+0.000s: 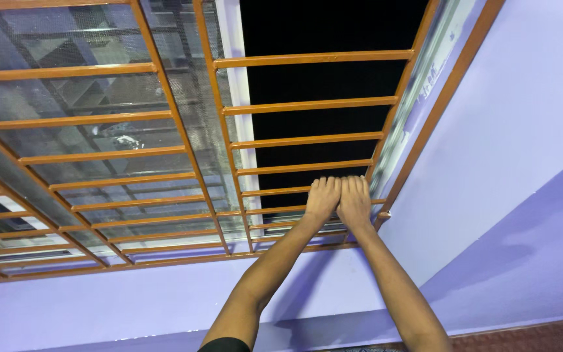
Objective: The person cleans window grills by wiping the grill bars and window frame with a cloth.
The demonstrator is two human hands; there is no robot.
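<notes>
An orange metal window grille with horizontal bars fills the upper half of the head view. Both my arms reach up to its lower right part. My left hand and my right hand lie side by side, touching each other, with fingers curled over a low bar of the grille next to its right upright. Behind the bars there, the window opening is black. Whether the fingers close fully around the bar is hidden.
Left of the hands, a sliding pane with mesh and glass sits behind the grille, its white frame edge upright. A lilac wall surrounds the window. A reddish floor strip shows at bottom right.
</notes>
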